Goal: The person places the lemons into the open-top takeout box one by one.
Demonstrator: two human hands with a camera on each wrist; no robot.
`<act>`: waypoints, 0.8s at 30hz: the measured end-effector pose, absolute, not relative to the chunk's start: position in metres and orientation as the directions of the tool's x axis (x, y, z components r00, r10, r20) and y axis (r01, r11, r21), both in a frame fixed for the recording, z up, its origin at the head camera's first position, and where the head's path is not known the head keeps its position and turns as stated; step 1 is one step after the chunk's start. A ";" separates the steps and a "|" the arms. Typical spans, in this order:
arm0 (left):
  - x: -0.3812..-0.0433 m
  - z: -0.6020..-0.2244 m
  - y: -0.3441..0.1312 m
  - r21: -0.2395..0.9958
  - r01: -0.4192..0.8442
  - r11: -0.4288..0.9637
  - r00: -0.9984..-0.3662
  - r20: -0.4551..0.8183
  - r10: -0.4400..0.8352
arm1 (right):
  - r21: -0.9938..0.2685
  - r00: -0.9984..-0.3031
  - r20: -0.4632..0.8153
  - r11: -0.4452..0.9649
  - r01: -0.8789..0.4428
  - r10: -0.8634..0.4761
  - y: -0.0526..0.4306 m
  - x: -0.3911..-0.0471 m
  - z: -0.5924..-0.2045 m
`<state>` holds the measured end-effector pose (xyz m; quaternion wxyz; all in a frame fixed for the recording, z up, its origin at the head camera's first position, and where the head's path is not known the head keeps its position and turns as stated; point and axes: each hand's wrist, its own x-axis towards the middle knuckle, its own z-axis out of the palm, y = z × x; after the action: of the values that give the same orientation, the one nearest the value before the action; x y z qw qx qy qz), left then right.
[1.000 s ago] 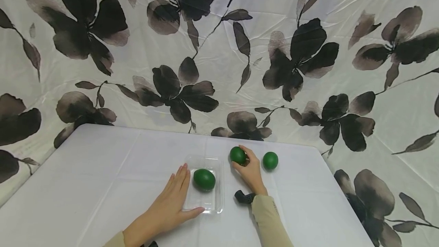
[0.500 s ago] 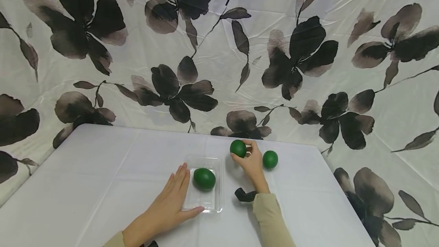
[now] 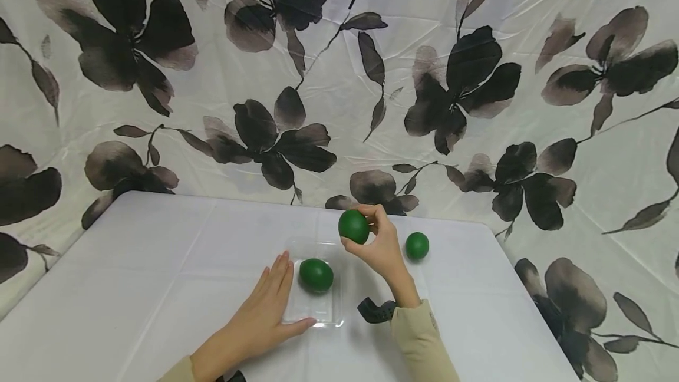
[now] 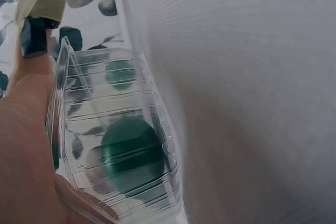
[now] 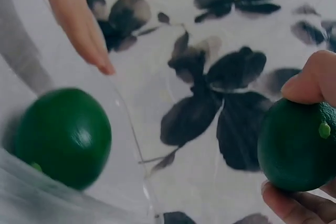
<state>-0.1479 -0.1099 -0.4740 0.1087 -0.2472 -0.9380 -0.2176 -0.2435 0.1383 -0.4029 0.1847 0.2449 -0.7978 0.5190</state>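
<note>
In the head view my right hand [image 3: 379, 246] holds a smooth dark-green, lime-like fruit [image 3: 353, 227] up off the table, between thumb and fingers. A small pale stem nub shows on it in the right wrist view. A second green fruit [image 3: 316, 276] lies in a clear plastic container [image 3: 323, 315], whose ribbed side fills much of the left wrist view. My left hand [image 3: 262, 308] rests along the container's left side, fingers straight, thumb at its near edge. To the right of my right hand, a third green fruit [image 3: 417, 246] sits on the table.
A white cloth covers the table [image 3: 159, 264]. Behind it hangs a floral-print sheet [image 3: 371, 117], close to the table's far edge. A black device [image 3: 376, 310] is worn at my right wrist.
My right hand has lifted the green fruit from the table and carried it slightly left, toward the container. The left hand, container and other two fruits stay in place.
</note>
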 end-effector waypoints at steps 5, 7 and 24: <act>-0.149 -0.474 -0.110 0.357 0.502 0.788 -0.860 0.304 0.411 | -0.693 -0.764 0.554 0.327 -0.643 -0.329 0.133 -0.233 -0.402; -0.149 -0.474 -0.111 0.352 0.502 0.790 -0.860 0.305 0.410 | -0.679 -0.749 0.546 0.325 -0.658 -0.376 0.131 -0.227 -0.403; -0.149 -0.476 -0.110 0.329 0.513 0.793 -0.851 0.317 0.419 | -0.589 -0.566 0.387 0.277 -0.759 -0.728 0.129 -0.212 -0.441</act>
<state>-0.1492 -0.1102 -0.4764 0.1145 -0.2477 -0.9399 -0.2050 -0.2119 0.1290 -0.4415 0.0204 0.4656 -0.7989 0.3802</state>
